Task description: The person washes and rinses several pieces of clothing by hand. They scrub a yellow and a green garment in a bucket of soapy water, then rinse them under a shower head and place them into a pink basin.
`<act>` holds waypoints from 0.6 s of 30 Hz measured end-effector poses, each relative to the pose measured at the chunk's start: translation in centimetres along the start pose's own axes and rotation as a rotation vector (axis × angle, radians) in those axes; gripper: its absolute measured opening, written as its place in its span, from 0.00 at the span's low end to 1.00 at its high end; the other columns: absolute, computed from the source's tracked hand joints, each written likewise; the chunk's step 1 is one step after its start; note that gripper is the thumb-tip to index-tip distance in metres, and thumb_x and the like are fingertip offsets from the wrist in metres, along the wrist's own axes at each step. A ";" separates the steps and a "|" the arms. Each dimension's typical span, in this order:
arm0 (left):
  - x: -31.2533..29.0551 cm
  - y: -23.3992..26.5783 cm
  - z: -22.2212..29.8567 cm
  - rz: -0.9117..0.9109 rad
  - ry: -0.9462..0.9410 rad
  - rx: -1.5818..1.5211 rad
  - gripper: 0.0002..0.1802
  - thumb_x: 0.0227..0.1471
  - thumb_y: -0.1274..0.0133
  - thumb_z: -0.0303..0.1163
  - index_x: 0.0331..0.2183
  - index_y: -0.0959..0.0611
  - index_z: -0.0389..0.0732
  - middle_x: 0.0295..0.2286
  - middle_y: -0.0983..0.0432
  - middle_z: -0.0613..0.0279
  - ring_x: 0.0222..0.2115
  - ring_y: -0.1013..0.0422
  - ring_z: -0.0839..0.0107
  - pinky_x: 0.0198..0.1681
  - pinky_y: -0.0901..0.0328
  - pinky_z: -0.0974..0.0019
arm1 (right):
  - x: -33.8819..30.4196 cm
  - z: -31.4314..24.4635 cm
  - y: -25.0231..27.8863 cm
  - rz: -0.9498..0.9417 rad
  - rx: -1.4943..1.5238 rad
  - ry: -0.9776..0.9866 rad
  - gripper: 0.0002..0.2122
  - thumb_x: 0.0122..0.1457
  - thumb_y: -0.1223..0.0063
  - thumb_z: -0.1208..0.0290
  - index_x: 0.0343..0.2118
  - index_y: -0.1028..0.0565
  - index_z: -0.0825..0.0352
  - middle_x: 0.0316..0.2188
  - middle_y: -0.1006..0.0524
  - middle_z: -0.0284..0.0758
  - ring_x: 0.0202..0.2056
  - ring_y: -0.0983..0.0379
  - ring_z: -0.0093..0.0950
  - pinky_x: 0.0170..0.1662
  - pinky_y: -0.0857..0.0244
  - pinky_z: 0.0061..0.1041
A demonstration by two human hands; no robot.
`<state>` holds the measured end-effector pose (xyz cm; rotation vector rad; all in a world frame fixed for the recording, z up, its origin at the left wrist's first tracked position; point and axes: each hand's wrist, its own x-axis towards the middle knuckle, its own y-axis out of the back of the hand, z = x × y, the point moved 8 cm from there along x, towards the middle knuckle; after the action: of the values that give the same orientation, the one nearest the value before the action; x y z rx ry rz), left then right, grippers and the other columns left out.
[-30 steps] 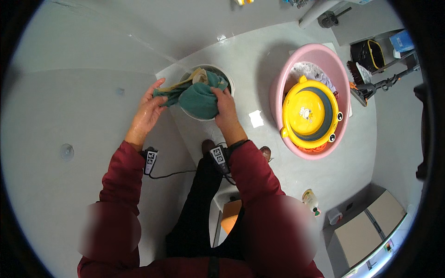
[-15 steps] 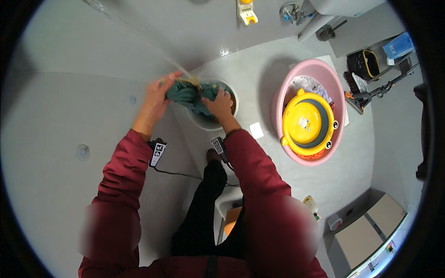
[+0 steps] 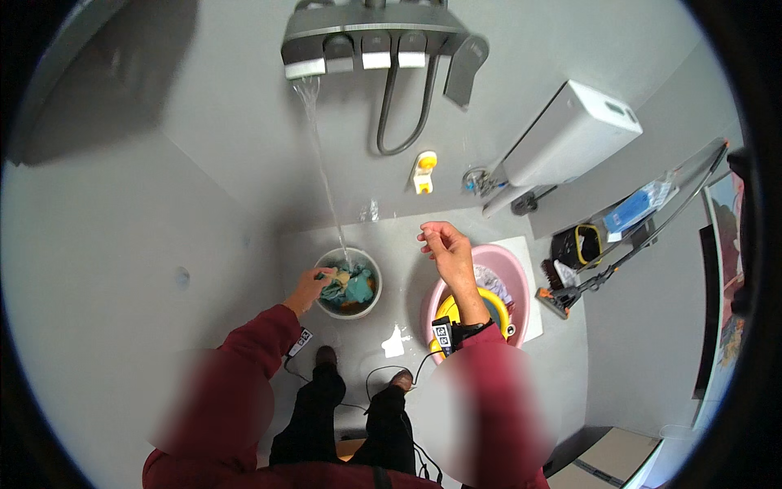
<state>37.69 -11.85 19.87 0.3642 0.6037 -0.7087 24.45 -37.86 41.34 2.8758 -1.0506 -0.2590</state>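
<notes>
My left hand (image 3: 312,287) reaches over the left side of a pale round bucket (image 3: 379,287), its fingers closed on a wet green cloth (image 3: 359,287) with a tan part. A thin stream of water (image 3: 326,179) falls from a dark wall-mounted tap (image 3: 366,37) into the bucket. Raised in front of me, my right hand (image 3: 448,251) is empty, its fingers loosely bent and apart. Below it stands a pink tub (image 3: 521,281) with soaked laundry (image 3: 494,281). A yellow basin (image 3: 446,310) inside the tub is partly covered by my right forearm.
Dark hose loops below the tap. A yellow-and-white holder (image 3: 424,171) and a white tank (image 3: 570,134) are on the wall. At the right stand a black bin (image 3: 570,248) and a long-handled orange-and-grey floor tool (image 3: 555,301). Cables hang near my feet.
My view has risen, bringing the tap into sight. My right hand has let go of the cloth and moved up and right. The cloth is lower in the bucket, with my left hand still at it.
</notes>
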 end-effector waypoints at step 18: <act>-7.9 5.9 -4.9 0.206 -0.125 -0.186 0.17 0.48 0.49 0.34 0.42 0.24 0.43 0.33 0.28 0.65 0.32 0.33 0.75 0.34 0.38 0.72 | -18.8 4.5 6.8 -0.517 -0.203 -0.373 0.06 0.55 0.55 0.76 0.33 0.28 0.71 0.24 0.27 0.29 0.24 0.35 0.15 0.29 0.39 0.14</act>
<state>35.15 -1.32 21.64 0.2039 0.5008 -0.4698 5.16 -30.95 40.31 2.9113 -0.2550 -0.8989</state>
